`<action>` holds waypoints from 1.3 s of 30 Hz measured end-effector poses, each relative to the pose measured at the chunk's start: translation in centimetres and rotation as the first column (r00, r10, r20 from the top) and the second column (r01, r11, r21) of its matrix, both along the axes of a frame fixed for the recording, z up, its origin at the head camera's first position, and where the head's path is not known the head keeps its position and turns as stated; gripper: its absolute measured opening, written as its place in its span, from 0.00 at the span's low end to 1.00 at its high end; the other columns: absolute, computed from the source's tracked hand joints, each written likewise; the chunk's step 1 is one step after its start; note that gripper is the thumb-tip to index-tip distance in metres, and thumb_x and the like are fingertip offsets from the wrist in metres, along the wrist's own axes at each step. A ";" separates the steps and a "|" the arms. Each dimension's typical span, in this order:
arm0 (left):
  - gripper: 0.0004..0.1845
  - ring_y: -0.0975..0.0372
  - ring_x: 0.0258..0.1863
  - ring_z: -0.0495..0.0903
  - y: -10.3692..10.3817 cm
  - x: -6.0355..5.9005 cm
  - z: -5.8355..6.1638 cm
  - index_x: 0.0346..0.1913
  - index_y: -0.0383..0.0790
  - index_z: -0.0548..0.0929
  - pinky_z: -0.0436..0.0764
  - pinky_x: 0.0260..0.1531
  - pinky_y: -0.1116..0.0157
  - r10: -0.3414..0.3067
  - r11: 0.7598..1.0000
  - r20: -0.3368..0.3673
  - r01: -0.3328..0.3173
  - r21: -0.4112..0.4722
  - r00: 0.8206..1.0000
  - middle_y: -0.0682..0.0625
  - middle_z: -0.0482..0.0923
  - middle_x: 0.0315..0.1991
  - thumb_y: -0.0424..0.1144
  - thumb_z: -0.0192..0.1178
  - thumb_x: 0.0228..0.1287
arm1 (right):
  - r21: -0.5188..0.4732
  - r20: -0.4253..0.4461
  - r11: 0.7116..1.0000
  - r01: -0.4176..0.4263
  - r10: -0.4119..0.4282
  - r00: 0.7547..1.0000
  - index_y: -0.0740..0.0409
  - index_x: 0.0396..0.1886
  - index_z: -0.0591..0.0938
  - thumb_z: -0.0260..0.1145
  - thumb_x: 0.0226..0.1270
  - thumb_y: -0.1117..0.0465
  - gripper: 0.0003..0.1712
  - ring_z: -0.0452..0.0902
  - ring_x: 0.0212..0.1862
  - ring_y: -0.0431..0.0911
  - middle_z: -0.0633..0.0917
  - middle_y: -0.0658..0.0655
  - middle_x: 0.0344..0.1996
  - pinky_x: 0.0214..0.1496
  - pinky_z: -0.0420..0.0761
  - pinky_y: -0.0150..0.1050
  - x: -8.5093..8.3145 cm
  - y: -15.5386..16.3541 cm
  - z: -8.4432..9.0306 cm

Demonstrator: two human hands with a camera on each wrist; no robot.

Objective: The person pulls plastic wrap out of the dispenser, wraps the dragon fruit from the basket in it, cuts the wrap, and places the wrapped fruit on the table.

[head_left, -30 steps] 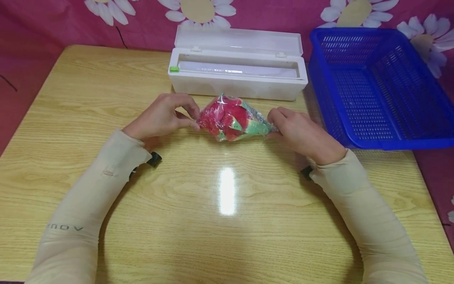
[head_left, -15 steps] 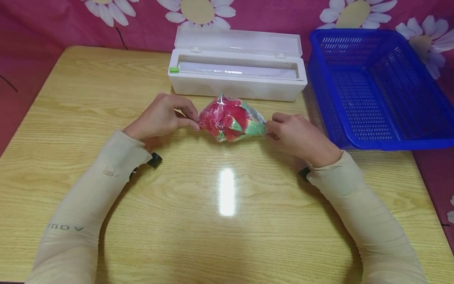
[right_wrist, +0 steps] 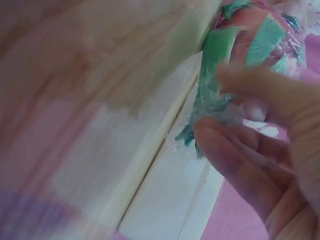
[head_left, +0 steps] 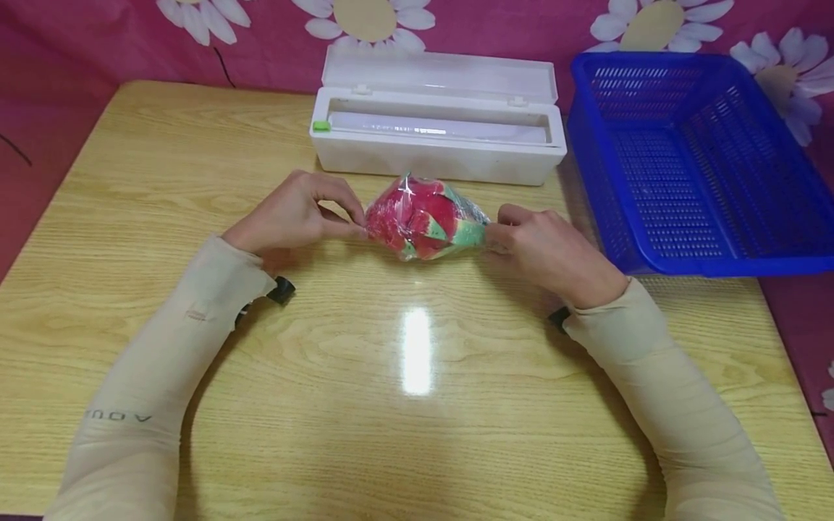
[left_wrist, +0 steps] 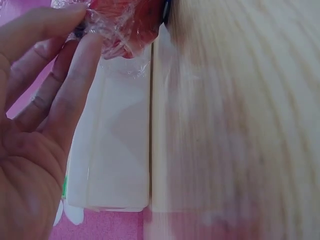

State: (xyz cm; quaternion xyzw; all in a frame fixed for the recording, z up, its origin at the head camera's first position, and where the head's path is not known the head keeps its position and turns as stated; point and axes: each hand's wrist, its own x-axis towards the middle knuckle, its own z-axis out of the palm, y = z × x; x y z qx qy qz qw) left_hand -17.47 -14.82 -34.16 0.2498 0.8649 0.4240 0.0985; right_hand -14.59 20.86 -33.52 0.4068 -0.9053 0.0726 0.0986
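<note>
While both forearms rest on the wooden bench [head_left: 195, 166], the two hands meet a cling-film-wrapped dragon fruit toy [head_left: 425, 217] from opposite ends. Fruit lies on the bench surface, mid-width, just in front of the white cling-film dispenser [head_left: 436, 155]; red body toward the person's left, green leaf tips toward the right.

Left hand [head_left: 296, 212]: thumb and forefinger pinched on the film at the red end. Left wrist view confirms it, fingertips [left_wrist: 75, 30] closed on crinkled clear wrap over the red part. Remaining fingers loosely curled behind.

Right hand [head_left: 547, 242]: fingers curled in, pinching the gathered film at the green end. Right wrist view shows thumb and fingertips [right_wrist: 215, 135] bunching the wrap into a twist beside the green leaves; picture blurred, finer detail of the hold unclear.

Hands well apart from each other, the fruit stretched between them, each clamped on its own end of the wrap.

Dispenser lid stands open; roll visible inside, small green tab at its left end. Blue plastic basket [head_left: 606, 181] sits to the right of the dispenser, partly overhanging the bench edge. Pink cloth with white daisy print [head_left: 365, 18] behind. Beige sleeves [head_left: 163, 362] cover both arms to the wrists.
</note>
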 end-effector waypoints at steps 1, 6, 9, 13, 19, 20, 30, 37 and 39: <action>0.03 0.63 0.40 0.83 0.0 0.0 0.0 0.34 0.47 0.92 0.87 0.43 0.74 -0.006 1.000 0.017 0.006 0.005 1.000 0.52 0.88 0.38 0.37 0.77 0.59 | 0.005 0.010 1.000 0.009 -0.009 1.000 0.54 0.26 0.81 0.69 0.64 0.67 0.08 0.75 0.22 0.49 0.78 0.55 0.25 0.23 0.77 0.45 0.0 0.0 0.0; 0.01 0.61 0.43 0.85 -0.1 0.0 0.0 0.35 0.43 0.91 0.88 0.45 0.73 -0.030 0.999 0.069 0.028 0.024 0.997 0.50 0.87 0.41 0.36 0.73 0.63 | 0.016 0.039 0.998 0.059 -0.059 0.997 0.58 0.30 0.79 0.66 0.64 0.69 0.06 0.77 0.23 0.53 0.79 0.57 0.26 0.23 0.76 0.47 0.1 -0.1 0.0; 0.02 0.62 0.44 0.85 -0.1 -0.1 -0.1 0.36 0.43 0.91 0.87 0.47 0.73 -0.031 0.999 0.075 0.030 0.021 0.997 0.50 0.87 0.42 0.37 0.71 0.65 | 0.015 0.045 0.997 0.081 -0.082 0.996 0.61 0.33 0.80 0.73 0.64 0.62 0.10 0.81 0.26 0.55 0.81 0.59 0.28 0.26 0.80 0.50 0.2 -0.2 0.0; 0.04 0.64 0.43 0.81 -0.1 -0.2 -0.1 0.40 0.46 0.91 0.83 0.46 0.74 -0.014 1.000 0.072 0.015 -0.010 0.997 0.52 0.88 0.43 0.41 0.71 0.67 | 0.018 0.037 0.996 0.092 -0.092 0.995 0.63 0.33 0.77 0.74 0.67 0.59 0.14 0.83 0.27 0.59 0.82 0.61 0.28 0.27 0.81 0.53 0.2 -0.4 0.0; 0.06 0.63 0.43 0.78 0.0 -0.4 -0.2 0.43 0.46 0.89 0.78 0.44 0.71 -0.006 1.000 0.041 0.007 -0.019 0.999 0.52 0.88 0.43 0.43 0.69 0.69 | -0.007 0.083 0.994 0.106 -0.105 0.991 0.63 0.39 0.74 0.70 0.71 0.63 0.12 0.86 0.31 0.61 0.84 0.62 0.29 0.31 0.84 0.55 0.2 -0.5 0.0; 0.07 0.63 0.44 0.78 0.1 -0.4 -0.2 0.44 0.44 0.88 0.79 0.46 0.71 -0.003 1.000 0.038 0.003 -0.016 0.999 0.52 0.87 0.43 0.43 0.69 0.69 | -0.011 0.090 0.994 0.108 -0.106 0.990 0.64 0.41 0.74 0.69 0.71 0.63 0.12 0.86 0.32 0.61 0.85 0.63 0.30 0.32 0.84 0.55 0.2 -0.6 0.0; 0.26 0.50 0.46 0.90 0.3 -0.5 -0.5 0.66 0.39 0.69 0.91 0.41 0.59 0.035 0.998 0.223 -0.046 0.047 0.974 0.40 0.83 0.56 0.38 0.66 0.71 | -0.052 0.095 0.995 0.086 -0.081 0.992 0.61 0.36 0.74 0.64 0.73 0.69 0.06 0.85 0.30 0.56 0.83 0.57 0.28 0.30 0.83 0.53 0.4 -0.9 -0.1; 0.18 0.57 0.46 0.91 0.3 -0.6 -0.7 0.63 0.43 0.76 0.89 0.49 0.64 0.022 1.000 0.231 -0.021 -0.008 0.973 0.42 0.89 0.51 0.39 0.62 0.75 | -0.050 0.068 0.996 0.069 -0.066 0.996 0.60 0.34 0.73 0.62 0.73 0.71 0.08 0.83 0.29 0.55 0.81 0.56 0.28 0.28 0.82 0.51 0.4 -0.9 -0.1; 0.16 0.59 0.44 0.90 0.3 -0.6 -0.8 0.61 0.43 0.79 0.88 0.50 0.66 0.026 0.999 0.206 -0.019 -0.039 0.978 0.44 0.89 0.48 0.40 0.62 0.75 | -0.047 0.064 0.996 0.069 -0.066 0.996 0.60 0.34 0.73 0.62 0.72 0.71 0.08 0.83 0.28 0.55 0.81 0.56 0.28 0.28 0.82 0.51 0.4 -0.9 -0.1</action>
